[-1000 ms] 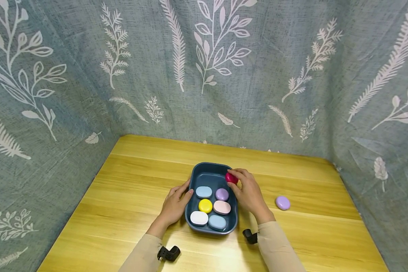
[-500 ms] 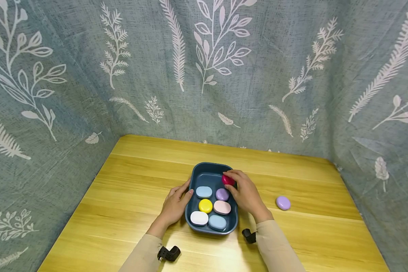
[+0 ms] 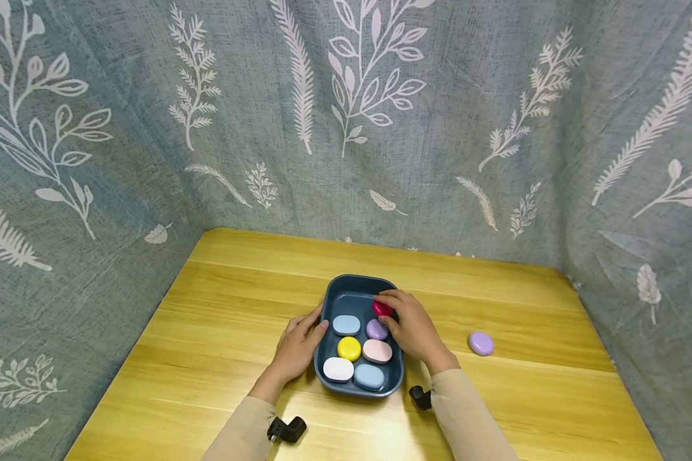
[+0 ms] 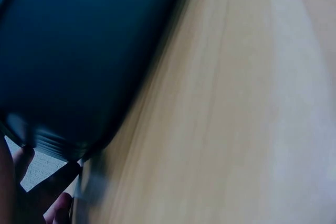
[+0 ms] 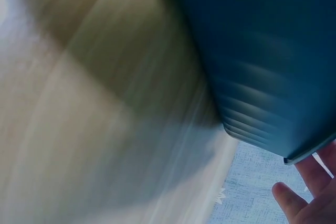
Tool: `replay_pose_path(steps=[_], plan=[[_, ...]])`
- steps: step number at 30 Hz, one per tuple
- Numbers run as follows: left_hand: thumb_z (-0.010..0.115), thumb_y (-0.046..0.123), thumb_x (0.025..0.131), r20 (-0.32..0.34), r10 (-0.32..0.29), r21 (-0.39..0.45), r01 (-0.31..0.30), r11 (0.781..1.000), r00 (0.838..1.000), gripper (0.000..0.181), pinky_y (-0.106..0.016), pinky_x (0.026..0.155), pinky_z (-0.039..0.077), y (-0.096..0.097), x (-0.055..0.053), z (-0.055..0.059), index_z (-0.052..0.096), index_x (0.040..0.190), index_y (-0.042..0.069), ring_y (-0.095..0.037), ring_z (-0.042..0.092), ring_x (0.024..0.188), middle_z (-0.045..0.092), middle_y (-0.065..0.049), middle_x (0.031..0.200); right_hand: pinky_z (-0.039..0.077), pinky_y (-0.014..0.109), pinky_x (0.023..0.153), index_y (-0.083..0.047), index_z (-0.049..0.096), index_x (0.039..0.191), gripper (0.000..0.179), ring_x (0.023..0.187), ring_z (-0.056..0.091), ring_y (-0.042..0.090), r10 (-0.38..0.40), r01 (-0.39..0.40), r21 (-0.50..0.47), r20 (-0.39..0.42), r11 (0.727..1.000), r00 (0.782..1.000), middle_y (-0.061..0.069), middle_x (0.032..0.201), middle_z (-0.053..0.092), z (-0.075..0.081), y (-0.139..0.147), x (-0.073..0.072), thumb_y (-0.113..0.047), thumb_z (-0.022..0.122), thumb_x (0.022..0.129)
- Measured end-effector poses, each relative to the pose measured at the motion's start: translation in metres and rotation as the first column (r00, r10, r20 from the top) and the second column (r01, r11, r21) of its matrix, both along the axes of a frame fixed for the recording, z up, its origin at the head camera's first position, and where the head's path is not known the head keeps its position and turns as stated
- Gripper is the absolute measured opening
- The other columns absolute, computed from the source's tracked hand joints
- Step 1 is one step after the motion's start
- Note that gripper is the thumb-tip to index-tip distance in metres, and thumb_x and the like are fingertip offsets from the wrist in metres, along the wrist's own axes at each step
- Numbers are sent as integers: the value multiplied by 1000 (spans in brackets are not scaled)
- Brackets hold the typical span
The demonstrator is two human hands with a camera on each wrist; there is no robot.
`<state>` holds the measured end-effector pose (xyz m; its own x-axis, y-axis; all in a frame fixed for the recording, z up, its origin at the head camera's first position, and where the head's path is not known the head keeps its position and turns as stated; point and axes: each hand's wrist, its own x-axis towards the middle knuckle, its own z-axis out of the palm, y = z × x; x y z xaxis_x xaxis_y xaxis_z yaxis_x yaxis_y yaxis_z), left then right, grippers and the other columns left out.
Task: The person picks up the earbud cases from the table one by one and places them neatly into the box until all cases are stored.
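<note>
A dark blue rectangular tray (image 3: 354, 285) stands on the wooden table in the head view. My left hand (image 3: 296, 349) holds its left wall, thumb over the rim and fingers outside. Pinched by my right hand (image 3: 413, 328) is a glossy red soap (image 3: 382, 308), inside the tray's far right part; whether it touches the floor I cannot tell. Nearer lie a light blue soap (image 3: 346, 325), a purple soap (image 3: 377, 329), a yellow soap (image 3: 348, 349), a pink soap (image 3: 377, 351), a white soap (image 3: 337, 369) and a greyer blue soap (image 3: 370, 376). Both wrist views mostly show the tray's outer walls.
To the right of the tray, a loose lilac soap (image 3: 481, 343) lies on the wooden table (image 3: 242, 282). A grey-blue curtain (image 3: 380, 173) with white leaf prints surrounds the table at the back and sides.
My right hand has moved the red soap left and slightly nearer, from by the tray's right rim to just beyond the purple soap. My left hand has stayed in place.
</note>
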<state>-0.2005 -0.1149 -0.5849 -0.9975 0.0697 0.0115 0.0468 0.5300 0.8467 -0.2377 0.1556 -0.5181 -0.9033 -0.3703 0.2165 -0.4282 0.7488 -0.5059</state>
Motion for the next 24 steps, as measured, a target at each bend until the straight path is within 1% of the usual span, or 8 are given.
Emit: replay_pose_path(steps=[9, 14, 24], plan=[[47, 61, 104, 14, 7, 5, -7, 1000, 1000, 57, -60, 114, 32, 0, 0, 0, 43, 157, 42, -26, 44, 143, 55, -4, 151, 43, 53, 114, -10, 69, 136, 41, 131, 55, 33, 13, -13, 31, -17, 999, 1000, 12, 140, 63, -9, 0, -4, -6, 73, 95], [47, 62, 104, 15, 3, 0, -3, 1000, 1000, 57, -60, 113, 33, -1, 0, 0, 42, 157, 41, -26, 44, 142, 56, -5, 150, 43, 52, 114, -10, 69, 135, 40, 129, 56, 33, 19, -17, 64, -36, 998, 999, 11, 139, 64, -10, -2, -5, -8, 73, 96], [47, 63, 104, 19, 2, 1, -2, 1000, 1000, 58, -61, 114, 33, 0, 0, 0, 42, 158, 42, -26, 43, 144, 55, -3, 150, 39, 52, 115, -11, 70, 134, 37, 129, 55, 34, 16, -9, 139, -51, 990, 999, 10, 137, 65, -10, -5, -4, -10, 71, 97]])
